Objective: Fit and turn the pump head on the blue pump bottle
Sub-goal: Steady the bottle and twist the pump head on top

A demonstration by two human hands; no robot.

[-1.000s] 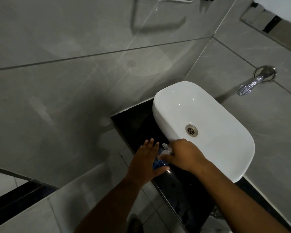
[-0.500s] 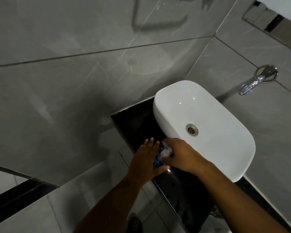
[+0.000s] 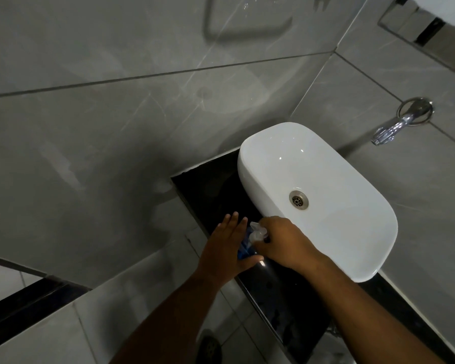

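**Both hands on the bottle beside the basin**

Head view: the blue bottle stands on the black counter, just beside the near left edge of the white basin. Only a narrow strip of its blue body shows between the two hands.

The left hand lies against the bottle's left side. Its fingers are straight and close together, pointing away from the person, and the thumb reaches across the front of the bottle low down. The palm is pressed to the bottle rather than curled round it, so the bottle is braced between palm and thumb.

The right hand comes in from the right, over the basin's rim, with its fingers bent down around the pale pump head on top of the bottle. The fingertips are hidden under the hand, but the grasp is closed on the pump head. The spout end sticks out past the knuckles toward the left hand.

A chrome tap juts from the grey tiled wall to the right, well apart from the hands. The basin's drain lies just beyond the right hand.
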